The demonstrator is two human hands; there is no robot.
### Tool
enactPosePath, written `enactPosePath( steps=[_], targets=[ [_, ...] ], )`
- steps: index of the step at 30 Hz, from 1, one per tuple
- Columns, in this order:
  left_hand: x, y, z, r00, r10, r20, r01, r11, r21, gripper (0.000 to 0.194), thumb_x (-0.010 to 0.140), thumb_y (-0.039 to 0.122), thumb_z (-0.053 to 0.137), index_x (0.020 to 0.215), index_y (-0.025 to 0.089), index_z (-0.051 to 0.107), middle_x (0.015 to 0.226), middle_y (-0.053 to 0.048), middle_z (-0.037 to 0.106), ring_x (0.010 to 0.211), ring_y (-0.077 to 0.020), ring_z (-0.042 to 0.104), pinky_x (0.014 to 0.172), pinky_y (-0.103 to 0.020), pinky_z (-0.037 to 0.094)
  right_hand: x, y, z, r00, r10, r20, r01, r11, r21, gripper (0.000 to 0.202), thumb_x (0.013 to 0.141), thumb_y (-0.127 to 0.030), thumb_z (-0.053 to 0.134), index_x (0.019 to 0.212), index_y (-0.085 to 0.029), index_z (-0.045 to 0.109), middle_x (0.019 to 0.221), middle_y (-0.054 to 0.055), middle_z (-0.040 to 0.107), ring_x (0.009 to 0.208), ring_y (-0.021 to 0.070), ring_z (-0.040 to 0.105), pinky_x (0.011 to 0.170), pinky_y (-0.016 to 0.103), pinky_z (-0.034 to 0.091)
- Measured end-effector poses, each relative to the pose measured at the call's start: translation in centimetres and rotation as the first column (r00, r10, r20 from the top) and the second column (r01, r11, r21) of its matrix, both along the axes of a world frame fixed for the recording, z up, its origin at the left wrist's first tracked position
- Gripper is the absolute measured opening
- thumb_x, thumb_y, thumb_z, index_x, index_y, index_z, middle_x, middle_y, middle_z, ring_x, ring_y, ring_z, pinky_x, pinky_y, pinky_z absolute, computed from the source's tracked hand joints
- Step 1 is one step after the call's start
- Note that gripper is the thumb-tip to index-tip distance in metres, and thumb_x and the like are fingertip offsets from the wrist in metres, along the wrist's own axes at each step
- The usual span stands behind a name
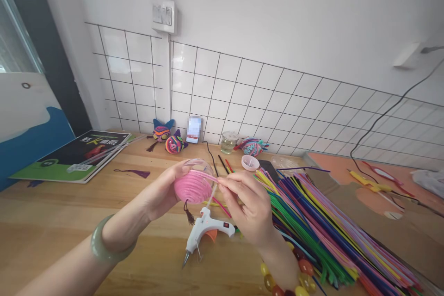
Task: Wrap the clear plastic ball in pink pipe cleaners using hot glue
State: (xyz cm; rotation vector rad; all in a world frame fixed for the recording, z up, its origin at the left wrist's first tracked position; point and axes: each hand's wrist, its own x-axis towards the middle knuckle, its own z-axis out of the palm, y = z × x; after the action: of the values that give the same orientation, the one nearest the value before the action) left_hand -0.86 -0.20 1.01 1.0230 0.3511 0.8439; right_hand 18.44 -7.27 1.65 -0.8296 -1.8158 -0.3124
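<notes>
My left hand is wrapped round a clear ball whose lower part is covered in coiled pink pipe cleaner. A dark tassel hangs from its underside. The loose end of the pink strand runs to the right, pinched between the thumb and fingers of my right hand. Below the ball, a white glue gun rests on the table with its nozzle pointing towards me and a glue stick in its back end.
Bundles of coloured pipe cleaners spread over the right side. Finished striped balls, a phone, a glass jar and a pink bowl stand near the wall. A book, a purple tassel and a yellow glue gun lie farther out.
</notes>
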Motion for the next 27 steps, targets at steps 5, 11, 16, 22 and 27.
enactPosePath(
  steps=[5, 11, 16, 22, 27],
  targets=[
    [0.1, 0.0, 0.1, 0.998, -0.049, 0.048, 0.047, 0.998, 0.038, 0.036, 0.083, 0.042, 0.065, 0.110, 0.018, 0.071, 0.103, -0.007, 0.068, 0.093, -0.0205, 0.060, 0.078, -0.028, 0.048, 0.0, 0.0, -0.3, 0.999, -0.017, 0.043, 0.017, 1.000, 0.012, 0.019, 0.087, -0.002, 0.061, 0.100, -0.014, 0.069, 0.084, 0.009, 0.068, 0.076, 0.0187, 0.063, 0.066, 0.034, 0.054],
    [0.3, -0.2, 0.3, 0.994, -0.067, 0.085, 0.065, 0.998, 0.022, 0.033, 0.085, 0.039, 0.064, 0.109, 0.018, 0.071, 0.103, -0.007, 0.068, 0.094, -0.0196, 0.059, 0.079, -0.027, 0.048, 0.0, 0.0, -0.3, 0.998, -0.006, 0.069, 0.005, 1.000, 0.012, 0.020, 0.087, -0.002, 0.060, 0.101, -0.014, 0.067, 0.084, 0.010, 0.067, 0.076, 0.0190, 0.062, 0.066, 0.034, 0.054],
    [0.4, -0.3, 0.3, 0.990, -0.074, 0.122, 0.072, 0.997, 0.018, 0.034, 0.082, 0.038, 0.067, 0.109, 0.017, 0.072, 0.105, -0.006, 0.068, 0.097, -0.0194, 0.059, 0.082, -0.027, 0.048, 0.0, -0.1, -0.3, 0.997, -0.001, 0.078, 0.000, 1.000, 0.015, 0.021, 0.087, -0.001, 0.060, 0.102, -0.014, 0.067, 0.084, 0.010, 0.067, 0.077, 0.0193, 0.062, 0.068, 0.036, 0.054],
    [0.5, -0.1, -0.5, 0.992, -0.033, 0.125, 0.035, 0.999, -0.018, 0.041, 0.079, 0.039, 0.070, 0.112, 0.016, 0.071, 0.107, -0.007, 0.068, 0.099, -0.0205, 0.059, 0.082, -0.027, 0.049, -0.1, -0.1, -0.3, 0.994, -0.011, 0.113, 0.007, 0.999, 0.037, 0.020, 0.086, 0.000, 0.060, 0.100, -0.013, 0.067, 0.080, 0.008, 0.065, 0.072, 0.0181, 0.059, 0.064, 0.034, 0.051],
    [0.6, -0.2, -0.7, 0.987, -0.039, 0.158, 0.041, 0.999, -0.015, 0.041, 0.080, 0.039, 0.069, 0.114, 0.016, 0.070, 0.109, -0.009, 0.067, 0.099, -0.0212, 0.060, 0.082, -0.029, 0.050, -0.1, 0.0, -0.2, 0.991, -0.011, 0.136, 0.004, 0.999, 0.053, 0.019, 0.086, 0.000, 0.059, 0.100, -0.013, 0.066, 0.078, 0.008, 0.064, 0.070, 0.0178, 0.057, 0.062, 0.033, 0.049]
  ],
)
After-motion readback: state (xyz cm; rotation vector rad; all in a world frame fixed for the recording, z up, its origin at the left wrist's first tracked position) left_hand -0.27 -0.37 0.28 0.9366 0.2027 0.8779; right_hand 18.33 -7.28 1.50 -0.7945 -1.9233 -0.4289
